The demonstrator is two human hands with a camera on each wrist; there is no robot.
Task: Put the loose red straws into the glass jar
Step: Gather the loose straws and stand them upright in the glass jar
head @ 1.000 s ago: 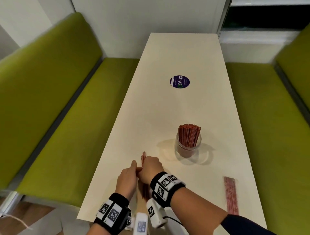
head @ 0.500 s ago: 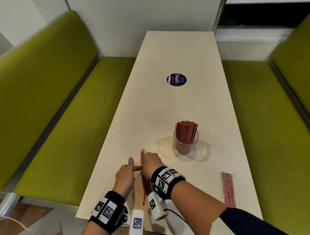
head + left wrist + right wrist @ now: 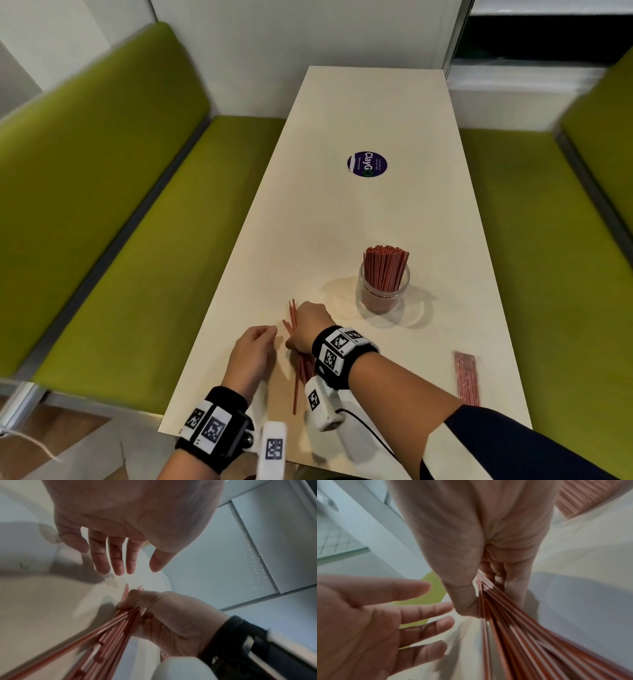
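A bunch of loose red straws [image 3: 297,373] lies lengthwise near the table's front left; my right hand [image 3: 308,329] grips it, thumb and fingers curled round the straws [image 3: 505,615], also seen in the left wrist view [image 3: 120,620]. My left hand [image 3: 255,346] hovers just left of the bunch, fingers [image 3: 116,561] straight and spread, holding nothing. The glass jar [image 3: 383,291] stands upright to the right and beyond, packed with red straws [image 3: 385,270]. A second flat bundle of red straws [image 3: 466,377] lies near the right edge.
The long white table [image 3: 376,113] carries a round purple sticker [image 3: 367,164] further back. Green benches [image 3: 120,257] run along both sides. Wrist bands with markers sit on both forearms.
My left hand has drawn back from the straws and opened its fingers. My right hand stays on the bunch, which now shows more splayed at its far tips.
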